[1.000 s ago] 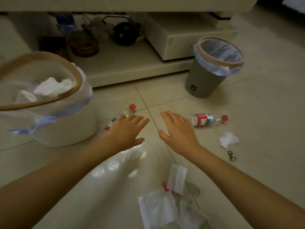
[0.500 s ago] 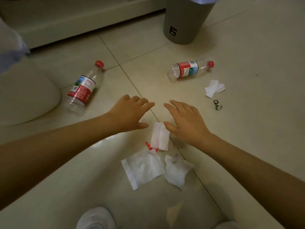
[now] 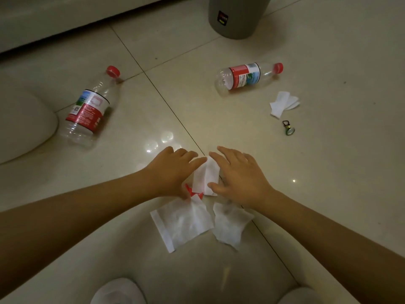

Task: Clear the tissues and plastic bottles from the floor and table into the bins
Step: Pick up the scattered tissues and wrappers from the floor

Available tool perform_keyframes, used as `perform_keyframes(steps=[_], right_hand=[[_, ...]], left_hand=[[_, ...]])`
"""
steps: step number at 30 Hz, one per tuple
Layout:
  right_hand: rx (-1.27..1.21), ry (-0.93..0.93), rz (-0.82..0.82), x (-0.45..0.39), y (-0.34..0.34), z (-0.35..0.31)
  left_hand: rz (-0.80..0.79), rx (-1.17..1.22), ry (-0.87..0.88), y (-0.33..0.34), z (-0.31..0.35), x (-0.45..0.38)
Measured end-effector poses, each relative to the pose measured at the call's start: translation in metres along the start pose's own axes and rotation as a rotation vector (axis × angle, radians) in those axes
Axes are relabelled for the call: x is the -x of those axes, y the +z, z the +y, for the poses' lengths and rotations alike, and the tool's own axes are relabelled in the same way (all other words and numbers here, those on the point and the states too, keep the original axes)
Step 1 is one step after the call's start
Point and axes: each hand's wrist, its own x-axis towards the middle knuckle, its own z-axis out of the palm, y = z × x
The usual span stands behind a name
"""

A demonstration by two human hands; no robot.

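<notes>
Three white tissues lie together on the tiled floor: a folded tissue point(image 3: 206, 176) between my hands, a flat tissue point(image 3: 182, 223) below it, and a crumpled tissue point(image 3: 230, 224) to its right. My left hand point(image 3: 173, 172) and my right hand point(image 3: 238, 176) rest with fingers spread on either side of the folded one, touching its edges. A fourth tissue point(image 3: 283, 104) lies far right. Two clear plastic bottles with red caps lie on their sides: the left bottle point(image 3: 89, 108) and the right bottle point(image 3: 247, 76).
A grey bin point(image 3: 236, 20) stands at the top; the white bin's base point(image 3: 24, 119) is at the left edge. A small metal clip point(image 3: 288, 128) lies near the far tissue. A red scrap point(image 3: 189, 190) peeks from under the folded tissue. White shoes point(image 3: 116, 290) show at the bottom.
The view tilted down from the bins to the floor. Both hands came back toward me and lowered onto the folded tissue, closing in on its sides.
</notes>
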Motion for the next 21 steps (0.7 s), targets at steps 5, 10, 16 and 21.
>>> perform_keyframes(steps=[5,10,16,21], right_hand=[[-0.014,0.025,-0.049,0.007,0.018,0.012],[-0.029,0.041,-0.109,0.011,0.032,0.020],[0.002,0.046,-0.249,0.012,0.044,0.025],[0.092,0.039,-0.247,0.012,0.051,0.023]], left_hand=[[-0.057,-0.012,0.059,0.015,0.011,-0.010],[-0.095,-0.015,0.075,0.028,0.016,-0.022],[-0.131,-0.089,0.120,0.032,0.016,-0.032],[0.059,-0.101,0.184,0.037,0.012,-0.035]])
